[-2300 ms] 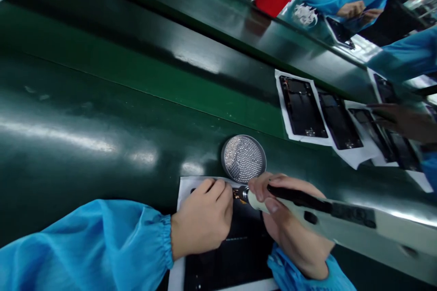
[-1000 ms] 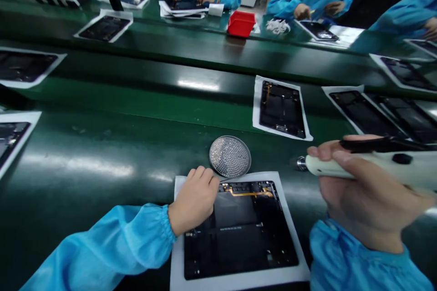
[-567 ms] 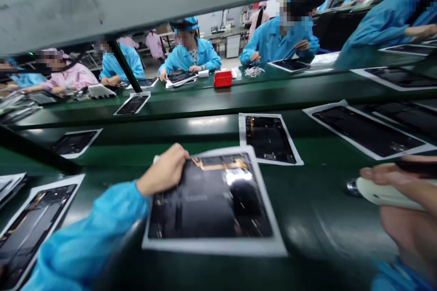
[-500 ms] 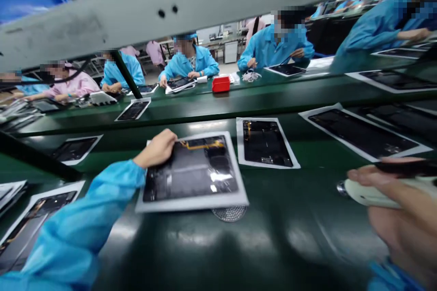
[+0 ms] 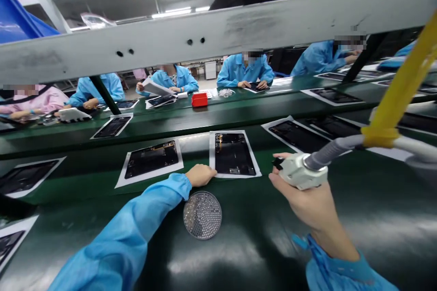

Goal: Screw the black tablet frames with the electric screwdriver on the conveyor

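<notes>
Left arm: stretched forward and inward across the bench (image 5: pixel 246 254), blue sleeve (image 5: pixel 126 232) down to the wrist.
Left hand: yours (image 5: pixel 201 175), back up, fingers curled together, fingertips at the lower left corner of a white sheet (image 5: pixel 212 150); can't tell if you pinch it.
Panel: black, lying on that sheet, just beyond your left fingertips; call it the middle panel (image 5: pixel 235 154).
Right arm: coming up from the lower right corner, forearm raised, well apart from the left hand.
Right hand: yours (image 5: pixel 309 204), fingers wrapped closed around a pale corded tool (image 5: pixel 300 172); its tip is hidden.
Cable: grey cable (image 5: pixel 334 150) leaves the tool rightward, tied to a yellow strap (image 5: pixel 403 82); both cover parts of the panels behind.
Dish: round dotted dish (image 5: pixel 213 213) on the bench, just below your left wrist.
Left neighbor: another sheeted panel (image 5: pixel 152 159), tilted askew, apart from the middle one.
In the way: pale beam (image 5: pixel 232 29) crosses above, cutting off the people opposite; dark posts (image 5: pixel 104 94) slant below it.
Far side: red bin (image 5: pixel 200 99), white strips (image 5: pixel 226 93), co-workers in blue handling panels.
</notes>
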The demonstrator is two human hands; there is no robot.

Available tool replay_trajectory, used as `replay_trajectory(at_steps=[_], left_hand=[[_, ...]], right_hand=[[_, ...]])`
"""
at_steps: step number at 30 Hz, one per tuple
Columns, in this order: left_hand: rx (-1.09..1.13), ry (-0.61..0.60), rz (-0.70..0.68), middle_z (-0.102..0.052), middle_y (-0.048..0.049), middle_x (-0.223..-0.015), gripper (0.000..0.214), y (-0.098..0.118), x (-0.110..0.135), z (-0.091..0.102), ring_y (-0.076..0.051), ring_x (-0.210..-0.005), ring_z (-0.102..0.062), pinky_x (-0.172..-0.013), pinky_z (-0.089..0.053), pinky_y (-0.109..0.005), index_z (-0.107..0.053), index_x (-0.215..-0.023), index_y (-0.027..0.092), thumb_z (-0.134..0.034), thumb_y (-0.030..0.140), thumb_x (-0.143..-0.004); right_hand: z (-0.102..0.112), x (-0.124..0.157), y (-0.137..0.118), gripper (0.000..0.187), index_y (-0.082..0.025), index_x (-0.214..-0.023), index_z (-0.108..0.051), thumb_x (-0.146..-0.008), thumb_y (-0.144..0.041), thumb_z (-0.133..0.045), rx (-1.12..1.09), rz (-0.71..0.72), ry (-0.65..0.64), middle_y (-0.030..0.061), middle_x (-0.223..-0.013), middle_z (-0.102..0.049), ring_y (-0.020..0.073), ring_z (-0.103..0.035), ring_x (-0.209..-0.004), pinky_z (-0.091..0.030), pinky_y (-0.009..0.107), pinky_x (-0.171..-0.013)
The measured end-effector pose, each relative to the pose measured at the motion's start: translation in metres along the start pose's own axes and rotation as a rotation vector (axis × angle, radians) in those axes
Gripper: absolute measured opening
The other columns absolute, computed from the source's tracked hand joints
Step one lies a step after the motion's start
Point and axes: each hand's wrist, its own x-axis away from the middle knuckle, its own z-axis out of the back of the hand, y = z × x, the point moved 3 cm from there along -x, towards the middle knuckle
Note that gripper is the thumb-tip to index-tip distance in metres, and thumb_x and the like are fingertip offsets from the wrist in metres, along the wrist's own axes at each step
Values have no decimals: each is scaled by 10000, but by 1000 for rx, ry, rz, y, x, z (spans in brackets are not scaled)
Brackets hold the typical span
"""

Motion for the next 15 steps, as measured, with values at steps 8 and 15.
replay_trajectory(at_steps=[8,15], left_hand=[[687,267,354,-652,-66,-1070,310,1,-13,10,-161,-867,-659,-756,-589,-328,-604,-1193,137,-588,385,-1007],[1086,443,553,-614,-87,-1176,347,37,-32,29,-174,-920,-647,-757,-590,-325,-553,-1293,154,-615,311,-990]], right_hand=[[22,4,-12,321,-197,-941,-711,-691,-366,-822,-44,-60,160,35,-779,-714,221,-670,-703,-540,365,-653],[53,15,-22,395,-240,-985,-725,-656,-390,-884,-179,-89,226,49,-918,-734,226,-697,-789,-577,353,-688]])
